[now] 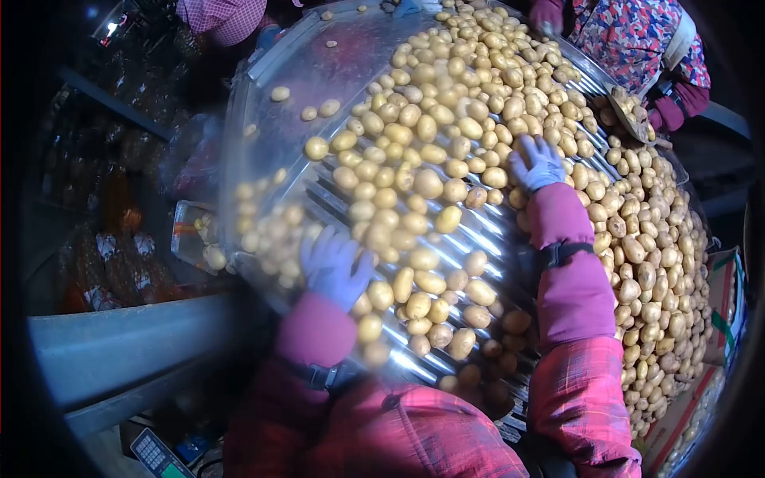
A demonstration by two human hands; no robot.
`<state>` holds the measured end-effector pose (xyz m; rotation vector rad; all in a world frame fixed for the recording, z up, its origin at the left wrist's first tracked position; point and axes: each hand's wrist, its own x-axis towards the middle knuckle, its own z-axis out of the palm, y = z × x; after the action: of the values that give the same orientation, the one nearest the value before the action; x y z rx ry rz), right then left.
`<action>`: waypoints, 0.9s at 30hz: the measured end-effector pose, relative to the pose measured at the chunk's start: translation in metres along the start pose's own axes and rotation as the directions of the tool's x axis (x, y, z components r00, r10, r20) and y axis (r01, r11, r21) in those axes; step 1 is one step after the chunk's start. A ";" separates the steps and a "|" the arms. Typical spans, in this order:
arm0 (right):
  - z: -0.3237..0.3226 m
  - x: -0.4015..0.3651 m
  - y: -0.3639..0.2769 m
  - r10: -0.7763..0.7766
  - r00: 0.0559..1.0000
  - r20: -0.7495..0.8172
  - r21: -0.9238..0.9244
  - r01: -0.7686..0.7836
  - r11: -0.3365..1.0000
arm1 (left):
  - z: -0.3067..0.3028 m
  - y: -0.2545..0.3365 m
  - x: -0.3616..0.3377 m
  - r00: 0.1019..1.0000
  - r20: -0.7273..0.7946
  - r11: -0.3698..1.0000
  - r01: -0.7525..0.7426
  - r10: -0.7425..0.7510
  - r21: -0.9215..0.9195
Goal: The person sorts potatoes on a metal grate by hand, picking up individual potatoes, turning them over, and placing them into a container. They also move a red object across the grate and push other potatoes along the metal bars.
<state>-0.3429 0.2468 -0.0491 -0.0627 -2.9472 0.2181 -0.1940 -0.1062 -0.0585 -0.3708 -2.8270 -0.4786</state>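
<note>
Yellow-brown potatoes (428, 183) lie spread over a table of shiny metal bars (462, 237). At the lower left of the table, my left hand (336, 269), in a pale glove, rests among potatoes with its fingers apart. It is slightly blurred and holds nothing I can see. My right hand (539, 163), gloved likewise, lies on potatoes farther up on the right. Its fingers are stretched out and touch the potatoes around them. Bare bars show between the two arms, with some loose potatoes on them.
A big heap of potatoes (645, 295) stands along the right. A co-worker in a patterned top (637, 40) is at the upper right, near a scoop (631, 115). Another person's checked hat (221, 17) shows at the upper left. A keypad scale (157, 454) sits below left, boxes (721, 307) at right.
</note>
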 end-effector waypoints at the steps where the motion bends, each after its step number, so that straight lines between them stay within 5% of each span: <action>1: -0.002 -0.005 -0.001 0.028 0.989 0.145 -0.023 -0.025 0.999 | 0.000 0.000 0.001 1.000 0.013 1.000 0.008 -0.008 0.021; 5: 0.003 -0.031 -0.014 -0.336 0.940 0.055 0.432 0.281 0.857 | -0.001 0.003 0.001 1.000 0.024 0.998 -0.010 0.009 0.058; 9: -0.003 -0.096 -0.089 -0.425 0.905 -0.024 0.112 0.424 0.898 | 0.007 -0.004 0.000 0.987 -0.125 0.994 -0.096 0.103 0.059; 13: -0.038 -0.140 -0.103 -0.572 0.819 -0.045 0.358 0.548 0.756 | 0.003 0.000 0.003 0.983 -0.147 0.994 -0.102 0.107 0.040; 15: -0.059 -0.125 -0.076 -0.684 0.729 -0.029 0.612 0.554 0.564 | 0.001 0.001 0.002 0.985 -0.146 0.993 -0.085 0.096 0.081; 17: -0.071 -0.114 -0.036 -0.466 0.884 -0.029 0.471 0.424 0.774 | -0.003 0.000 0.003 0.990 -0.089 0.994 -0.106 0.107 0.018; 18: -0.067 -0.113 -0.006 -0.288 0.957 -0.033 0.262 0.286 0.922 | 0.000 -0.001 0.002 0.998 -0.050 0.998 -0.052 0.050 -0.030; 19: -0.055 -0.114 0.026 -0.110 0.990 -0.086 0.043 0.114 0.993 | 0.001 0.000 0.002 0.998 -0.048 0.998 -0.051 0.049 -0.038; 21: -0.039 -0.119 0.065 0.008 1.000 -0.004 -0.065 -0.008 0.998 | 0.000 0.001 0.001 0.994 -0.105 0.999 -0.031 0.029 -0.025; 22: -0.035 -0.132 0.064 0.051 0.998 0.024 -0.126 -0.048 0.991 | -0.001 0.001 0.001 0.992 -0.120 0.999 -0.046 0.043 -0.023; 23: -0.035 -0.138 0.054 0.081 0.996 0.048 0.069 -0.085 0.994 | -0.001 0.000 0.002 0.991 -0.123 0.998 -0.053 0.049 -0.028; 27: -0.056 -0.154 0.006 -0.117 0.954 0.275 0.074 0.101 0.992 | 0.001 -0.002 0.003 0.993 -0.084 0.996 -0.087 0.088 0.014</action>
<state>-0.1805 0.2525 -0.0234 0.1518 -3.2088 0.3233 -0.1973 -0.1071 -0.0593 -0.4594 -2.7175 -0.4509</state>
